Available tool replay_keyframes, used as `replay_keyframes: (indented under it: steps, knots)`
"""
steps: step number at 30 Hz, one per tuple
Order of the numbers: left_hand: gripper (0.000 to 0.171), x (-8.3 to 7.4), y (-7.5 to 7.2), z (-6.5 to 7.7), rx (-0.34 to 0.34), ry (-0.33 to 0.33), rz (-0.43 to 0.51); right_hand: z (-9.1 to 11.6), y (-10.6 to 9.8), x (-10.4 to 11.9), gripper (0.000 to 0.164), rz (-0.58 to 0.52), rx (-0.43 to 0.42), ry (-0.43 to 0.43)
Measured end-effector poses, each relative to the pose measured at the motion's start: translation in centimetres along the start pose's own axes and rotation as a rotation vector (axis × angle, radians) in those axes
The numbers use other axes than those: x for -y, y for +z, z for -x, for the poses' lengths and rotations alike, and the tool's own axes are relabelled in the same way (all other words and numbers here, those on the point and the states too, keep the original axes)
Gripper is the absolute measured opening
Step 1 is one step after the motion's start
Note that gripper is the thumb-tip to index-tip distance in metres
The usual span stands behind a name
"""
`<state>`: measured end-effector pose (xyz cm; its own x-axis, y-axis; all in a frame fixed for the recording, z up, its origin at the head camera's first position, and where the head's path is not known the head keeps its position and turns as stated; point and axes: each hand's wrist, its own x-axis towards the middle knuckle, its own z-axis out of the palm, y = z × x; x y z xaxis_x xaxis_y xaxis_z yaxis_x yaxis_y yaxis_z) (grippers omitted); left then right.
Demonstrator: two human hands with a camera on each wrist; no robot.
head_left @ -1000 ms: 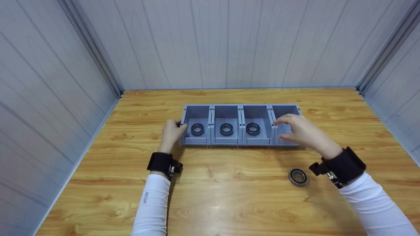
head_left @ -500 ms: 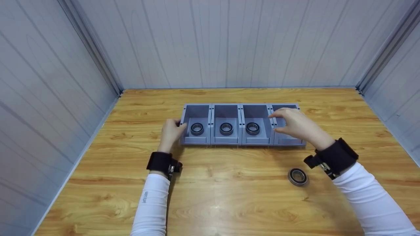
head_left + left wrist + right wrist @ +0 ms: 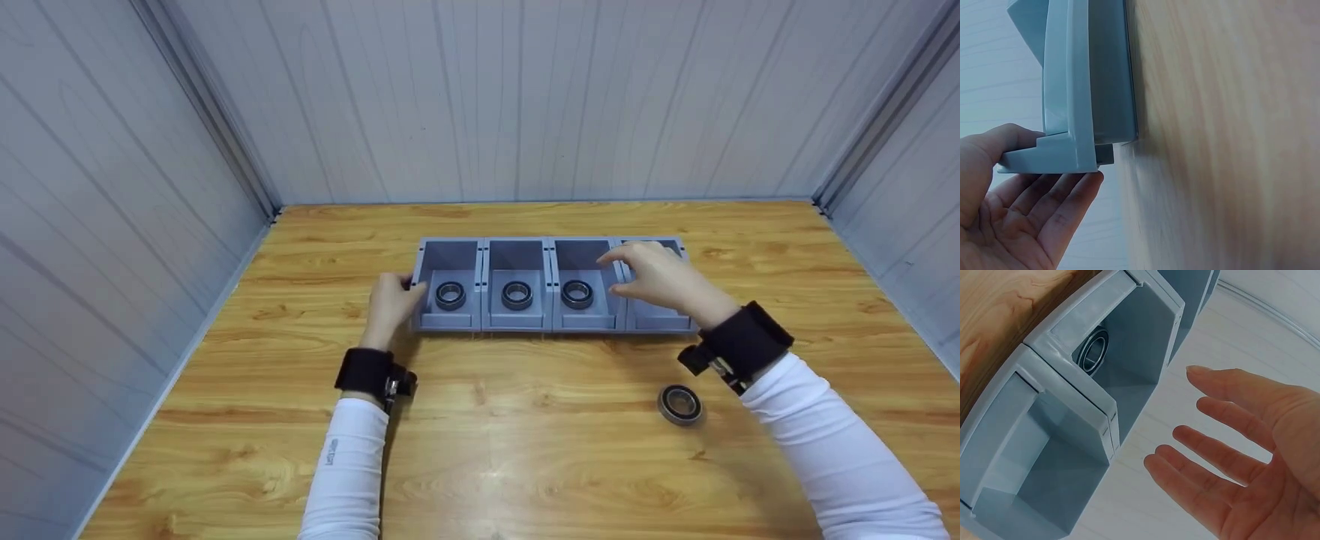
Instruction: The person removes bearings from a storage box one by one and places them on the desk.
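The right hand (image 3: 656,277), fingers spread, had shifted from the rightmost bin (image 3: 656,323) toward the third bin (image 3: 589,323), so it came nearer the bearing (image 3: 577,303) lying there, ungripped; the left hand (image 3: 390,304) pinched the leftmost bin (image 3: 448,322).

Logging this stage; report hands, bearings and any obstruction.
Left fingers grip left end of four-wide grey plastic bin row; right fingers hold nothing. Black-and-silver ring bearings: three binned, one each; fourth on wood-grain table. No obstruction seen.
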<state>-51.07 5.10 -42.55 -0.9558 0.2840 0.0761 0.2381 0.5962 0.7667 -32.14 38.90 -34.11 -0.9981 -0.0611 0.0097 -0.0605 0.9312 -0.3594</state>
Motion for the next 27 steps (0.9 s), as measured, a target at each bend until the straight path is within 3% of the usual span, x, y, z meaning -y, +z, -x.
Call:
replay_keyframes:
  steps: [11, 27]
  knots:
    - [0.037, -0.1, 0.0, 0.1, 0.019, -0.031, 0.034, -1.3, 0.4, 0.0, 0.045, -0.035, 0.031, 0.023]
    - [0.036, -0.1, 0.1, 0.2, 0.018, -0.015, 0.046, -3.6, 0.6, 0.1, 0.045, -0.054, 0.070, 0.015]
